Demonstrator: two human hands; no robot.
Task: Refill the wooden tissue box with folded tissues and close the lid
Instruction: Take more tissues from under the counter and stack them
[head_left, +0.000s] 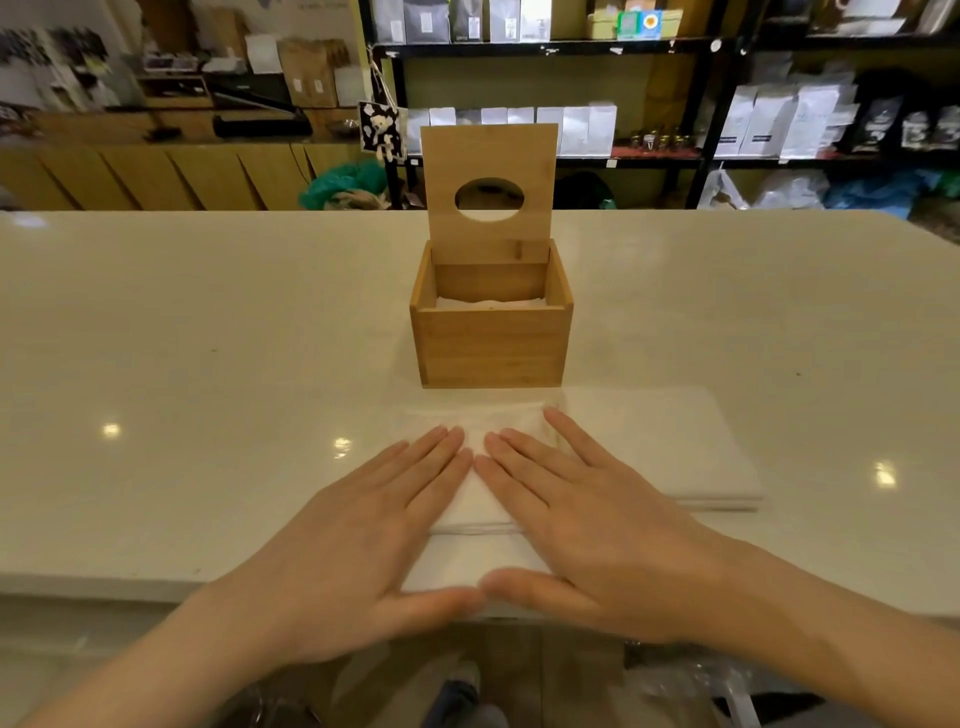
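The wooden tissue box (491, 345) stands on the white table, its lid (488, 156) with an oval hole raised upright at the back. White tissues (491, 304) lie inside, below the rim. In front of the box a folded white tissue (478, 493) rests on the table near its front edge. My left hand (363, 530) and my right hand (597, 525) lie flat on that tissue, palms down, fingers spread, thumbs nearly touching. To the right of my hands lies a flat stack of white tissues (675, 447).
The white table (208, 364) stretches wide on both sides, its front edge right under my wrists. Behind it stand black shelves (701, 104) with bags and boxes, and wooden cabinets (156, 171) at the left.
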